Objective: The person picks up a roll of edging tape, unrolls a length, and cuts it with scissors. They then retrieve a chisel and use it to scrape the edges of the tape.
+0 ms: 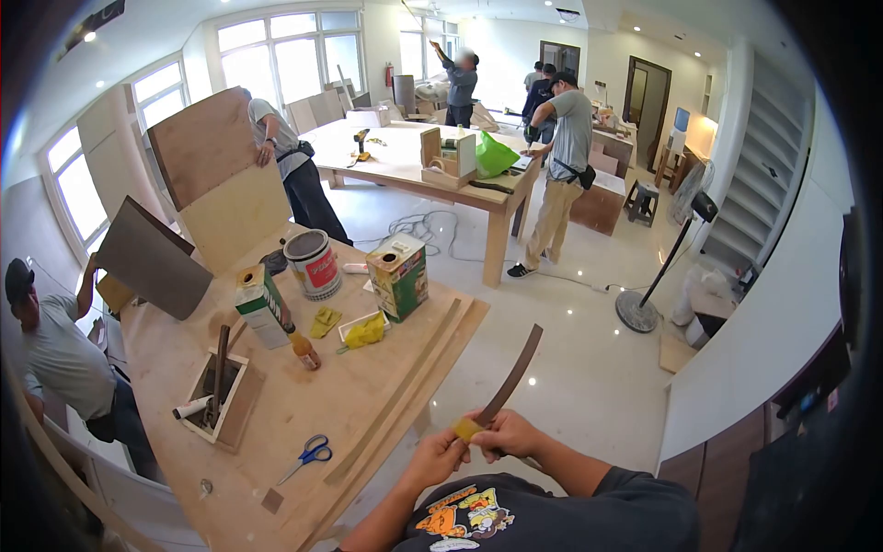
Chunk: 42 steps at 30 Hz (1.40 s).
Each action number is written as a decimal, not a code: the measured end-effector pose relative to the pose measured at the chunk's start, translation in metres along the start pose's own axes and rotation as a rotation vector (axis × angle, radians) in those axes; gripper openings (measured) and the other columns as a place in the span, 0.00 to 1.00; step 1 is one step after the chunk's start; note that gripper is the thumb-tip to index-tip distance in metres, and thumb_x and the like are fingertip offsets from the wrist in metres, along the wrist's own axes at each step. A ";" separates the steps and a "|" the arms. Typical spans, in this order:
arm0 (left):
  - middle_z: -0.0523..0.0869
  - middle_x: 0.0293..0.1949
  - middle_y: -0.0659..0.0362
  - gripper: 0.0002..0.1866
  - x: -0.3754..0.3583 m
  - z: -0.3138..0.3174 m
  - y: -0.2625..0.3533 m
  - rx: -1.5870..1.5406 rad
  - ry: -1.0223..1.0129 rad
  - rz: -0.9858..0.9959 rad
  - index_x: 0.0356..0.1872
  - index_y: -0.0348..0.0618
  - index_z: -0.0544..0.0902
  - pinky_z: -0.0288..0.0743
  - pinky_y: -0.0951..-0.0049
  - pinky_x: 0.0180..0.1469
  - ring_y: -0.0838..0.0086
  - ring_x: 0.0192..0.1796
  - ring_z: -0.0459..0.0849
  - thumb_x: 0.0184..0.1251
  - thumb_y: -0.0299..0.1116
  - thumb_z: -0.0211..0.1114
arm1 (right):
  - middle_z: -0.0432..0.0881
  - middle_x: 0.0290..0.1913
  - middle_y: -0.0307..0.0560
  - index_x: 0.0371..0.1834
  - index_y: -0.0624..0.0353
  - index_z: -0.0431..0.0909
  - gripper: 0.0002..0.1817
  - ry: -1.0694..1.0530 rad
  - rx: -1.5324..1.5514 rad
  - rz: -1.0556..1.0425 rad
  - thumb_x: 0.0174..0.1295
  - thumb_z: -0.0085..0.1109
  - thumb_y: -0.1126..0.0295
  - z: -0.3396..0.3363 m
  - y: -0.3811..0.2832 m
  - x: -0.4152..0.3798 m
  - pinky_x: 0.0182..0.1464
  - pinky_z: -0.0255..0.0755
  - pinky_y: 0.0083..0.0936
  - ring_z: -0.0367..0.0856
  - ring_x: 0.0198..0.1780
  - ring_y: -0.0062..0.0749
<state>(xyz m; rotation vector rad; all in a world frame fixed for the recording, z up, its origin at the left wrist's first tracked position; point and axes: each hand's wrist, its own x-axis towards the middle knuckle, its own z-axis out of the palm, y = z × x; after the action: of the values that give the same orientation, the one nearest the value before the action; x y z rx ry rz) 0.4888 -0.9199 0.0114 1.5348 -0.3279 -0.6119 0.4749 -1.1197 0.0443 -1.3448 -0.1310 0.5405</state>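
A long, slightly curved brown strip [515,373] rises from between my hands, its upper end over the floor. My right hand [511,435] is closed around its lower part. At that lower end, my left hand [441,457] pinches a small yellow piece [467,429] lying against the strip; I cannot tell what this piece is. Both hands are close together in front of my chest, just off the edge of the wooden worktable [303,396]. Blue-handled scissors [311,454] lie on the table left of my hands, near a small brown square [272,500].
The table also carries a wooden box of tools [221,396], a bottle [303,351], a paint can [314,267], two rectangular tins and a yellow glove [364,333]. People handle panels at left. Another worker drills at the far table [386,161]. A standing fan [639,311] is at right.
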 end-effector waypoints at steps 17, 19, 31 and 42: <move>0.78 0.21 0.66 0.11 -0.008 0.019 0.016 0.265 0.090 0.088 0.40 0.38 0.82 0.69 0.78 0.29 0.82 0.24 0.73 0.73 0.36 0.58 | 0.85 0.34 0.47 0.49 0.65 0.79 0.18 1.016 -0.831 -0.488 0.65 0.62 0.61 -0.266 -0.056 -0.031 0.36 0.76 0.27 0.83 0.33 0.29; 0.78 0.23 0.66 0.11 -0.009 0.001 0.018 0.120 0.113 -0.093 0.43 0.38 0.81 0.70 0.79 0.30 0.83 0.25 0.73 0.74 0.36 0.56 | 0.83 0.31 0.44 0.44 0.63 0.79 0.13 1.170 -0.727 -0.366 0.69 0.56 0.62 -0.286 -0.070 -0.058 0.24 0.72 0.23 0.78 0.23 0.23; 0.80 0.29 0.65 0.09 0.056 0.057 0.032 0.084 -0.042 0.000 0.49 0.40 0.79 0.72 0.81 0.30 0.83 0.27 0.77 0.76 0.30 0.53 | 0.75 0.61 0.61 0.75 0.59 0.52 0.44 -0.233 0.379 -0.033 0.63 0.59 0.45 -0.082 -0.019 0.002 0.19 0.66 0.12 0.73 0.17 0.19; 0.80 0.21 0.65 0.09 0.048 0.049 0.030 0.142 0.202 -0.114 0.38 0.38 0.81 0.69 0.77 0.27 0.81 0.23 0.75 0.71 0.33 0.56 | 0.83 0.37 0.42 0.62 0.59 0.74 0.26 0.061 -0.554 -0.188 0.63 0.65 0.61 -0.098 -0.021 0.021 0.31 0.74 0.19 0.77 0.28 0.18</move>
<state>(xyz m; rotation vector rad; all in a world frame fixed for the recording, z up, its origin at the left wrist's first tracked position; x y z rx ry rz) 0.5049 -0.9891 0.0343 1.7459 -0.1325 -0.5251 0.5381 -1.2003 0.0361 -1.8626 -0.3737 0.3107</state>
